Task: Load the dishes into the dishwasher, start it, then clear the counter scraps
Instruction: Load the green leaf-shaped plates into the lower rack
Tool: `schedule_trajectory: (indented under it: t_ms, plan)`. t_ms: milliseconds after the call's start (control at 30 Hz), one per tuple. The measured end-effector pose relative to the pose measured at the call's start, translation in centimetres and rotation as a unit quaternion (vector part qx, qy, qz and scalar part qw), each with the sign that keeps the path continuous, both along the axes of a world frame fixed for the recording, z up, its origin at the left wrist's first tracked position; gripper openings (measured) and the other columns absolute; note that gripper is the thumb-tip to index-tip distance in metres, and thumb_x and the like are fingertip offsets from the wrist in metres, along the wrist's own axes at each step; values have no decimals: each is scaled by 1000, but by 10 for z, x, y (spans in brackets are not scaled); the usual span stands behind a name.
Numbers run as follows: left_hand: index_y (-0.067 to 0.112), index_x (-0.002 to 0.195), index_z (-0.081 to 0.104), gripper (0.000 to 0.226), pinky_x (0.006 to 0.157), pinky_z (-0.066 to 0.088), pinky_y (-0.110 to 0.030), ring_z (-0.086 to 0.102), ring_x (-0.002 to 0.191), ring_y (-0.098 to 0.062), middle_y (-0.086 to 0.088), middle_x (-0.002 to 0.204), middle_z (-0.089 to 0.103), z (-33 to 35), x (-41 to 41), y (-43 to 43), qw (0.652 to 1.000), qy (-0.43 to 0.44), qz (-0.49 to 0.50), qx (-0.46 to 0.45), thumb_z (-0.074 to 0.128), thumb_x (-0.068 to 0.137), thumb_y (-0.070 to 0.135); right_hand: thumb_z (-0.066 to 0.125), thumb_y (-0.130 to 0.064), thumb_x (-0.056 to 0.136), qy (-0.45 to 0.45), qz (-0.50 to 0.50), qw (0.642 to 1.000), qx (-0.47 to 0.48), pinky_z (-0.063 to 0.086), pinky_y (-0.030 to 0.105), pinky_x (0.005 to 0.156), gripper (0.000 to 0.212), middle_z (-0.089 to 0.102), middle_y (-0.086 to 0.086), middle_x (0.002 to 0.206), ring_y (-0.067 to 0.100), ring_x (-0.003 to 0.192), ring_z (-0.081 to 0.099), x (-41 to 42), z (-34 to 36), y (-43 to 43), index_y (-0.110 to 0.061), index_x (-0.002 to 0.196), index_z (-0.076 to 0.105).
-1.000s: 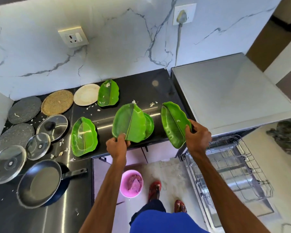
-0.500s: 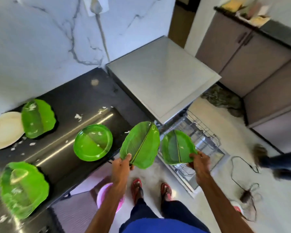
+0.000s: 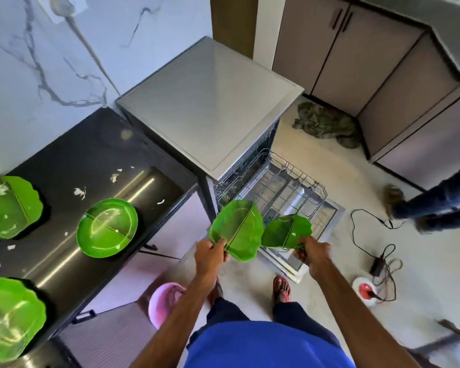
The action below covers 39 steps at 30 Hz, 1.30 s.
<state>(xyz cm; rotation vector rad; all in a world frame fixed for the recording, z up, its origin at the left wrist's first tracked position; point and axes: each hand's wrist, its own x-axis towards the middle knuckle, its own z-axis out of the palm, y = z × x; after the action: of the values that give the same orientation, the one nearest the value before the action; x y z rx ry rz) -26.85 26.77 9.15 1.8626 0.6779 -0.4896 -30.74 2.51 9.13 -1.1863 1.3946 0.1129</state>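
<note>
Two green leaf plates are up in the air, one per grip. Left grip (image 3: 210, 257) pinches the near edge of the left leaf plate (image 3: 237, 233). Right grip (image 3: 314, 257) curls on the near edge of the right leaf plate (image 3: 287, 231), which is tilted. Both plates hang by the near-left side of the pulled-out dishwasher rack (image 3: 284, 187). On the left, the dark surface (image 3: 91, 155) carries a round green plate (image 3: 107, 227), a far leaf plate (image 3: 12, 207), a near leaf plate (image 3: 10, 317) and white scraps (image 3: 79, 192).

From my feed: bright blue shirt (image 3: 271, 346), dark navy trousers (image 3: 225, 312), red strapped sandals (image 3: 282, 288) on both feet. Forearms bare down to left hand (image 3: 210, 254) and right hand (image 3: 314, 257).
</note>
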Motion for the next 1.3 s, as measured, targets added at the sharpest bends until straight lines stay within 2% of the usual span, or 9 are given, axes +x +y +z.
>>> schedule_trajectory:
  t_ms: [200,333,500,633,767,1000,1100,1233,1300]
  plan:
    - [6,54,62,37,57,46,-29,55,41,-18,-6,43,59,-25,-26,-46,997,35,64,5,67,87,23,62,4,78,16,55,998,16,41,21,44,8,57,16,46,19,29,47,-8,-16,-68,4,70,60]
    - [3,61,59,30,43,39,-22,49,35,-17,-10,46,54,-39,-34,-81,988,62,135,-34,66,88,15,66,0,71,35,92,995,0,39,24,43,5,59,18,59,20,39,49,-9,-41,-113,3,72,63]
    - [1,69,55,24,37,39,-18,48,31,-14,-8,44,52,-44,-35,-120,967,107,220,-71,63,90,6,65,-16,39,111,138,983,-52,63,50,70,56,73,16,86,31,78,71,-17,-112,-166,-3,93,72]
    - [-2,70,53,24,36,40,-19,45,30,-16,-11,51,47,-55,-16,-143,962,124,228,-84,62,92,1,63,-19,52,147,185,968,-85,60,49,78,48,73,17,92,33,90,70,-2,-119,-171,-7,97,75]
    - [-3,76,53,19,35,41,-20,46,32,-16,-13,58,49,-79,16,-157,959,154,223,-86,63,91,0,65,-17,59,167,203,960,-100,57,45,79,34,68,9,74,27,78,67,15,-125,-169,-13,90,79]
    - [-1,77,54,18,38,43,-21,48,42,-20,-15,63,54,-142,73,-163,956,184,219,-67,61,93,2,71,-16,76,207,243,938,-135,49,47,102,36,74,17,111,37,107,66,58,-172,-177,-22,111,77]
    - [0,83,55,12,37,42,-21,49,39,-18,-16,64,55,-179,89,-164,959,181,215,-42,60,93,4,70,-12,74,225,262,931,-121,49,40,100,33,74,17,106,36,106,67,77,-212,-183,-20,105,79]
    - [1,77,54,18,36,39,-20,48,33,-14,-15,59,55,-229,103,-168,960,195,198,-20,60,93,5,63,-17,64,231,251,933,-113,59,45,85,21,73,18,86,37,88,71,86,-279,-191,-15,81,75]
    - [2,73,54,21,39,40,-22,49,34,-15,-15,59,55,-256,107,-174,959,198,200,-17,61,93,5,59,-12,73,228,259,929,-133,53,36,80,20,71,23,90,39,90,69,93,-307,-195,-11,87,74]
